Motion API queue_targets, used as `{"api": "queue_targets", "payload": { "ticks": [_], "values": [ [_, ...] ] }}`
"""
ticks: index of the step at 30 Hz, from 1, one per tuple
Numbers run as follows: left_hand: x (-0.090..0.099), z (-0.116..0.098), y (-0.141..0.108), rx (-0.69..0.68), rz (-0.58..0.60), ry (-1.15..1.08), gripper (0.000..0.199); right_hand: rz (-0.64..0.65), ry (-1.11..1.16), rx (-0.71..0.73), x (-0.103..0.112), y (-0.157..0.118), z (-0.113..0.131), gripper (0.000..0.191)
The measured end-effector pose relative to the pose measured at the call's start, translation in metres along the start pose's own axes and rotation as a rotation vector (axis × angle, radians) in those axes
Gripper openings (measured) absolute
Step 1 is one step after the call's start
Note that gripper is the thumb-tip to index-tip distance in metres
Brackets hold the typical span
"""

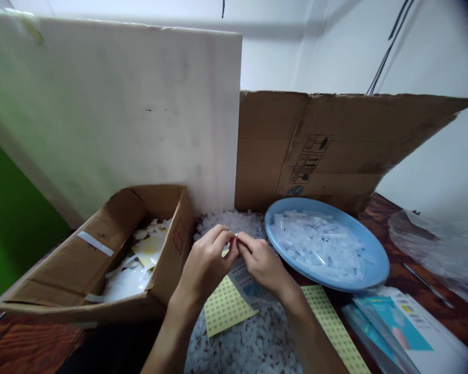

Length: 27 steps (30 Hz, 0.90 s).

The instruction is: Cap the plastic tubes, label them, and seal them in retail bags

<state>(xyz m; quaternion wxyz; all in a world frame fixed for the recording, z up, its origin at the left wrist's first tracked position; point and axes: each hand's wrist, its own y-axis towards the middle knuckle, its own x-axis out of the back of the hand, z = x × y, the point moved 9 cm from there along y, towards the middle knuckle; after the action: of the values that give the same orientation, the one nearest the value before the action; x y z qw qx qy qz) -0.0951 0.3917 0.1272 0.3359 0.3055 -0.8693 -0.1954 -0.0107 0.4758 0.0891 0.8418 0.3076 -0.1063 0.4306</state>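
A: Closest stuff to cam?
B: Got loose whitish bits (pixel 242 353) btwn the forearms, w/ a dotted yellow sheet (pixel 226 309) on top. Also a dotted yellow strip (pixel 335 327) just R of the right forearm, then flat printed packets (pixel 398 322) further R.

A: And the grip?
B: Left hand (pixel 208 257) and right hand (pixel 261 259) w/ fingertips meeting, both pinched on a tiny white speck (pixel 236 235), abv a printed plastic sheet (pixel 244 275). Can't ID it tbh, too small.

A: Past that?
B: Cardboard box (pixel 177 234) on L, w/ scraps (pixel 128 283) inside. Blue basin (pixel 382 270) on R, w/ lots of clear tubes (pixel 323 244). Small clear pieces (pixel 234 221) heaped btwn.

A: Bkgd?
B: Cardboard panel (pixel 269 140) standing R, white board (pixel 140 114) L, pale wall (pixel 335 52) behind.
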Motion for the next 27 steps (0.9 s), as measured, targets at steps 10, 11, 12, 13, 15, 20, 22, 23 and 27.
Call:
{"api": "queue_targets", "payload": {
  "ticks": [10, 11, 12, 13, 15, 20, 22, 23, 27],
  "values": [
    [0.014, 0.001, 0.003, 0.196, -0.157, -0.279, 0.007, -0.004, 0.177, -0.055, 0.008, 0.0, -0.005, 0.029],
    [0.016, 0.003, 0.002, 0.231, -0.171, -0.278, 0.006, -0.013, 0.189, -0.074, 0.011, 0.0, -0.008, 0.029],
    [0.019, 0.006, 0.002, 0.27, -0.185, -0.272, 0.005, -0.024, 0.203, -0.097, 0.014, -0.001, -0.011, 0.029],
    [0.022, 0.01, 0.0, 0.313, -0.195, -0.269, 0.004, -0.033, 0.224, -0.123, 0.017, -0.002, -0.015, 0.029],
    [0.027, 0.017, -0.003, 0.393, -0.204, -0.287, 0.008, -0.048, 0.303, -0.175, 0.022, -0.003, -0.022, 0.03],
    [0.051, 0.018, -0.012, 0.454, -0.301, -0.394, 0.02, -0.12, 0.653, -0.271, 0.032, -0.01, -0.036, 0.029],
    [0.064, 0.016, -0.016, 0.467, -0.353, -0.393, 0.023, -0.148, 0.758, -0.293, 0.034, -0.012, -0.039, 0.027],
    [0.072, 0.014, -0.018, 0.471, -0.379, -0.384, 0.024, -0.157, 0.79, -0.302, 0.035, -0.013, -0.041, 0.026],
    [0.106, 0.012, -0.027, 0.482, -0.467, -0.314, 0.026, -0.184, 0.804, -0.33, 0.036, -0.014, -0.046, 0.026]
  ]
}}
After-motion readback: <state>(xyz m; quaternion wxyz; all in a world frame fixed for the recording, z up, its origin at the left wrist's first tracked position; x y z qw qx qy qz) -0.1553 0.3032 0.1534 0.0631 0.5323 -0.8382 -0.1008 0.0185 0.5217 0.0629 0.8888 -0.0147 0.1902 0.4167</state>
